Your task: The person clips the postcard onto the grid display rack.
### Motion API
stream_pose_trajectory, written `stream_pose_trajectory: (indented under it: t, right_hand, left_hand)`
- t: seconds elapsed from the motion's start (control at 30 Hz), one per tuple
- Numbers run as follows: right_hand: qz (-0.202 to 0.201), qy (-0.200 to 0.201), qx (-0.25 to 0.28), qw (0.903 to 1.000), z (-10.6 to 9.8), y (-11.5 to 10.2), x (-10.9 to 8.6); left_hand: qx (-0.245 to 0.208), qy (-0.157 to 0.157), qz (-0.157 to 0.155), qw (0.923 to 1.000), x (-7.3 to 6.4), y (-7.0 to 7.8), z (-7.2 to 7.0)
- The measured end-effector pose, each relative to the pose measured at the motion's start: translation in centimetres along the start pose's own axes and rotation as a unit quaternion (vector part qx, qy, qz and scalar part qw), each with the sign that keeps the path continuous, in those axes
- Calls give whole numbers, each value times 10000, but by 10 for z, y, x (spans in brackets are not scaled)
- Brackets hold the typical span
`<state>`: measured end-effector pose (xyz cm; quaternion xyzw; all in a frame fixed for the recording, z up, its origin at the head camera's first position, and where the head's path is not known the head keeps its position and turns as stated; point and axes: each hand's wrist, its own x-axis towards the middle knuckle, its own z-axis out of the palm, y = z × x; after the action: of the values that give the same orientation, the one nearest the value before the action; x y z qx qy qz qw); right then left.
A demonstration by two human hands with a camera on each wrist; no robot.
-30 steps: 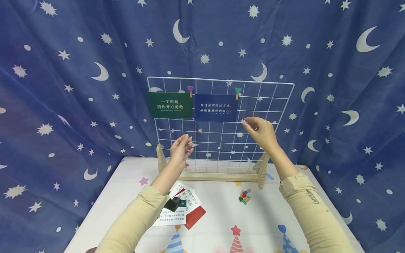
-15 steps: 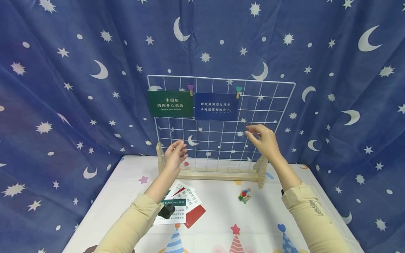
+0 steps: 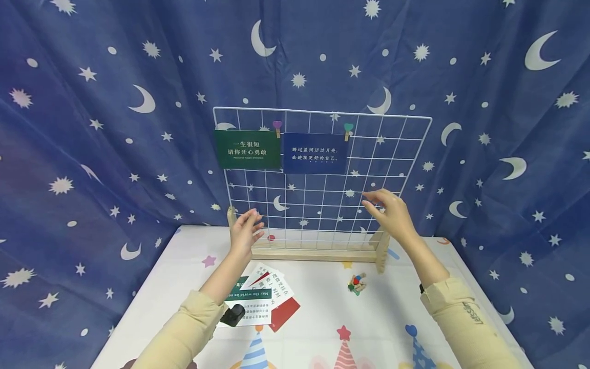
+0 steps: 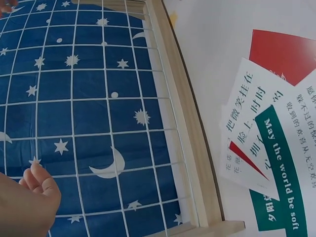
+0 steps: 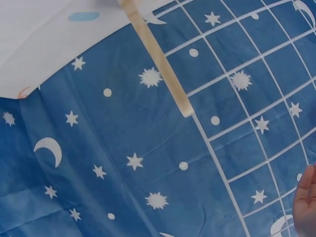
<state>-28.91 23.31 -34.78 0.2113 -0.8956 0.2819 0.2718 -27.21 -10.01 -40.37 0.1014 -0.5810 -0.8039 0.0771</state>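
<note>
My left hand [image 3: 245, 231] hovers in front of the lower left of a white wire grid [image 3: 304, 192], fingers loosely bent and holding nothing. Across from it, my right hand [image 3: 392, 214] is before the grid's right side, thumb and fingers apart, also with nothing in it. A green card [image 3: 248, 149] hangs at the grid's upper left, a purple heart clothespin [image 3: 277, 128] at its top right corner. Beside it hangs a blue card [image 3: 315, 154] with a teal heart clothespin [image 3: 348, 131] at its top right corner. Part of each hand shows in its wrist view.
A wooden base [image 3: 318, 254] supports the grid. Overlapping printed cards [image 4: 247, 113], white, green and red, lie on the patterned tablecloth [image 3: 318, 302] near my left forearm. Several small coloured clothespins [image 3: 357, 284] are heaped at right of centre. A starry blue curtain [image 3: 138, 205] hangs behind.
Both hands have drawn down and away from the cards, the left one leftward and the right one slightly rightward. The two hung cards stay on the grid.
</note>
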Motion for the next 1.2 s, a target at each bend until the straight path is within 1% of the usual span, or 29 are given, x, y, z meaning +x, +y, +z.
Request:
stream_pose_trajectory:
  t: [0.13,0.3,0.5,0.7,0.87,1.07,1.2]
  right_hand:
    - [-16,-128,-88,9999,2,2,-8]
    - [-18,-316,-215,9993,4,4,-16]
    - [-22,-342,-283,9990,3,11,-28]
    - [-12,-427,-310,9986,4,18,-41]
    - [-5,-396,-370,9985,6,24,-51]
    - [102,-390,-273,9988,9,33,-66]
    - [283,-373,-253,9986,10,37,-78]
  left_hand:
    - [118,-11,198,9997,-1,2,-9]
    - [295,-49,340,9990,-3,9,-21]
    - [795,-145,485,9956,-3,19,-38]
    - [1305,-220,537,9897,-5,23,-56]
    - [1677,-158,553,9842,-6,20,-69]
    - [2182,-207,525,9743,-9,14,-86]
    - [2419,-232,482,9688,-11,8,-95]
